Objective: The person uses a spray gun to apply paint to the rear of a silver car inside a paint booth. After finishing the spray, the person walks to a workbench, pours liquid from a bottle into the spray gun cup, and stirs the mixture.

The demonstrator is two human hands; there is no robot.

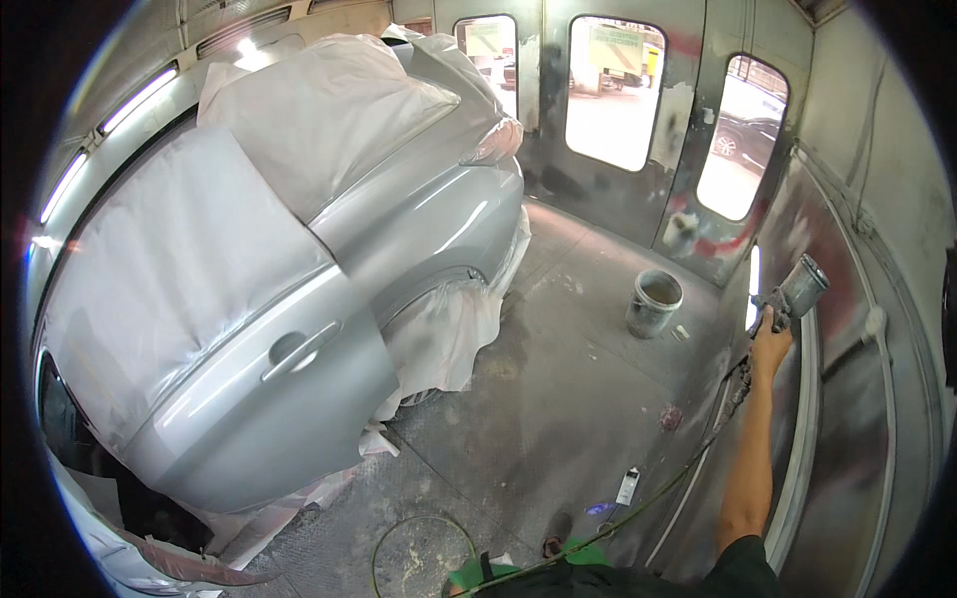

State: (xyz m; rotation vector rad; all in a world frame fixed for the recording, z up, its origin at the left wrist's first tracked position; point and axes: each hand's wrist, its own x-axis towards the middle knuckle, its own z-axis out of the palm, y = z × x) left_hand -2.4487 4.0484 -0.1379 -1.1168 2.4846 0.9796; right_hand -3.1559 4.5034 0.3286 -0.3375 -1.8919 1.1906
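Note:
My right hand [772,349] is closed around the grip of a paint spray gun [800,290], held out at the right beside the booth wall. A grey cup sits on top of the gun. From below the grip an air hose [688,473] runs down and left past my body. My left hand is out of view. At the left stands a silver car [429,234] with a glossy rear side panel. Its rear door [309,409] stands ajar. White masking sheets [319,110] cover the windows, the roof and the wheel.
A round bucket [648,317] stands on the floor near the far wall. Nearer my feet lies a small white object [628,486]. The hose loops [375,558] over the floor. Doors with windows [682,140] close off the far end; pipes [882,419] run along the right wall.

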